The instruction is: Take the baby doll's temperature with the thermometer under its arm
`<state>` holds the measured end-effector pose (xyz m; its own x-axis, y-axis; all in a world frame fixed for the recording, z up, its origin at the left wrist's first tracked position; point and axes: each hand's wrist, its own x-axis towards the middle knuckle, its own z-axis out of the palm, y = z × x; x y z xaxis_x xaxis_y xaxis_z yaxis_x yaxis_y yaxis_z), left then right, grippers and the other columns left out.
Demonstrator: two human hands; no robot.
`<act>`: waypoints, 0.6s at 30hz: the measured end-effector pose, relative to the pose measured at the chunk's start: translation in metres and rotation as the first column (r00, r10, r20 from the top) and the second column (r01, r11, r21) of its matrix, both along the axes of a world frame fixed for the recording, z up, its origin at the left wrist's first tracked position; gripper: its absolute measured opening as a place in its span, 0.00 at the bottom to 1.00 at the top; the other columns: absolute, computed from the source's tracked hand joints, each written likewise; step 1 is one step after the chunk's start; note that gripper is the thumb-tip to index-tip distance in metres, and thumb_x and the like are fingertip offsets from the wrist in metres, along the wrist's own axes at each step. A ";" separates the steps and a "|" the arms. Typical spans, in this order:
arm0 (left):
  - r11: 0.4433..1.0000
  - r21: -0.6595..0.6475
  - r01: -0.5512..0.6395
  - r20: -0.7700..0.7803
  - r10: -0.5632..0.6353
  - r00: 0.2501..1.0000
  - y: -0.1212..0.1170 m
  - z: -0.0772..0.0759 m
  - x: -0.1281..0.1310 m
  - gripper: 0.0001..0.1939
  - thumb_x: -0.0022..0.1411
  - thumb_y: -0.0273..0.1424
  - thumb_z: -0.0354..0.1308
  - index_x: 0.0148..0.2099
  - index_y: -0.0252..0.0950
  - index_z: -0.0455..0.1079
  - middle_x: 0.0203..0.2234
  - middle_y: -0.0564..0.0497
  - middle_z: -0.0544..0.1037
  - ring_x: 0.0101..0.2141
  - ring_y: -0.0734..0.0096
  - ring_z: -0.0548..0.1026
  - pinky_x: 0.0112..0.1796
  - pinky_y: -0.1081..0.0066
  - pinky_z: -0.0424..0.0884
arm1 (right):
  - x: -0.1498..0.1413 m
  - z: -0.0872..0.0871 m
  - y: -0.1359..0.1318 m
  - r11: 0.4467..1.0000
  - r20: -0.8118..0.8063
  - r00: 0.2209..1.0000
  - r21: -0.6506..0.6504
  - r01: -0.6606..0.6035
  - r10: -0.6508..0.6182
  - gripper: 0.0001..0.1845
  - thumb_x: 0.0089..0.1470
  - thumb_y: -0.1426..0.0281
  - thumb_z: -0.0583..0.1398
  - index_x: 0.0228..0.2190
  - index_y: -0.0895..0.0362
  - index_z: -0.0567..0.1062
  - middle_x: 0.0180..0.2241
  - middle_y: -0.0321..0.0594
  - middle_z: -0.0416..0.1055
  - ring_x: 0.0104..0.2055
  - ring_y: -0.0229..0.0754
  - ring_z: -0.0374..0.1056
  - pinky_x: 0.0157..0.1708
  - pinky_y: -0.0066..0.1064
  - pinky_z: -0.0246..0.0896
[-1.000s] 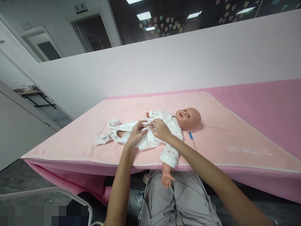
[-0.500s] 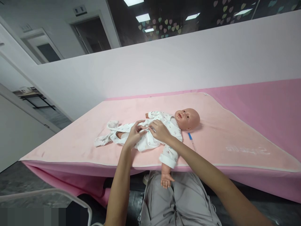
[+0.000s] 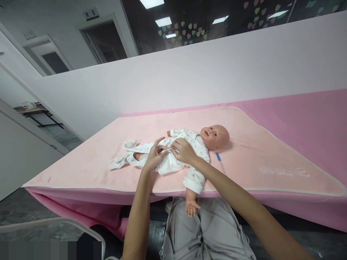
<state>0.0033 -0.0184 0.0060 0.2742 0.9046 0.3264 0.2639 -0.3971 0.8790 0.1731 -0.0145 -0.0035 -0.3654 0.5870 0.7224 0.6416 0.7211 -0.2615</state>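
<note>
A baby doll lies on its back on the peach blanket, head to the right and feet to the left. It wears a white printed romper, parted along one leg so that some of the doll's skin shows. At the doll's belly my left hand pinches the romper's edge between thumb and fingers. Just right of it my right hand is closed on the same fabric, its fingertips partly hidden. One doll arm hangs over the table's front edge, above my lap.
A thin stick with a blue end, like a thermometer, lies beside the doll's shoulder. The peach blanket covers a pink cloth on the table. A white wall stands behind. A metal rail curves at lower left.
Both hands stay on the romper at the belly, with only slight finger movement. The view shifts a little; the doll keeps its pose.
</note>
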 end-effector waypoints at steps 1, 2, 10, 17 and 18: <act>1.000 0.022 0.000 -0.015 0.000 1.000 -0.001 0.001 0.000 0.32 0.52 0.32 0.58 0.59 0.38 0.54 0.32 0.50 0.76 0.36 0.69 0.73 0.39 0.70 0.67 | 0.000 0.000 0.000 1.000 -0.001 1.000 0.000 0.004 -0.004 0.06 0.52 0.74 0.54 0.30 0.57 0.71 0.31 0.41 0.68 0.38 0.43 0.60 0.42 0.35 0.54; 0.999 0.040 0.002 -0.027 -0.001 1.000 -0.001 0.002 0.001 0.30 0.52 0.32 0.58 0.57 0.38 0.56 0.32 0.49 0.76 0.37 0.69 0.73 0.40 0.69 0.67 | 0.000 0.000 -0.001 1.000 -0.001 1.000 0.001 0.008 -0.008 0.06 0.52 0.74 0.54 0.30 0.57 0.71 0.31 0.41 0.68 0.38 0.43 0.60 0.42 0.35 0.54; 0.997 0.081 -0.008 -0.039 0.011 0.999 -0.001 0.000 0.003 0.24 0.53 0.31 0.54 0.54 0.37 0.60 0.31 0.50 0.76 0.37 0.69 0.73 0.40 0.69 0.67 | 0.000 -0.001 -0.001 1.000 0.001 1.000 0.021 0.021 -0.021 0.06 0.53 0.73 0.54 0.30 0.58 0.71 0.31 0.41 0.68 0.38 0.42 0.60 0.41 0.34 0.54; 0.995 0.091 -0.042 -0.034 0.046 0.998 -0.001 -0.001 0.004 0.22 0.52 0.28 0.54 0.51 0.37 0.60 0.29 0.51 0.75 0.34 0.69 0.73 0.38 0.70 0.67 | 0.000 0.000 -0.001 0.999 0.021 0.999 0.018 0.033 -0.033 0.06 0.54 0.72 0.54 0.30 0.58 0.71 0.31 0.41 0.68 0.38 0.43 0.60 0.41 0.35 0.54; 0.995 0.092 -0.047 -0.032 0.050 0.998 -0.001 -0.001 0.004 0.22 0.52 0.28 0.54 0.51 0.37 0.60 0.29 0.52 0.75 0.34 0.70 0.73 0.38 0.70 0.67 | 0.000 0.000 -0.001 0.999 0.023 0.999 0.019 0.032 -0.032 0.06 0.54 0.72 0.54 0.30 0.58 0.71 0.32 0.41 0.68 0.38 0.43 0.60 0.41 0.35 0.54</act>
<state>0.0073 -0.0198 0.0047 0.2431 0.8838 0.3997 0.3138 -0.4615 0.8298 0.1730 -0.0155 -0.0039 -0.3634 0.5849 0.7251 0.6700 0.7049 -0.2328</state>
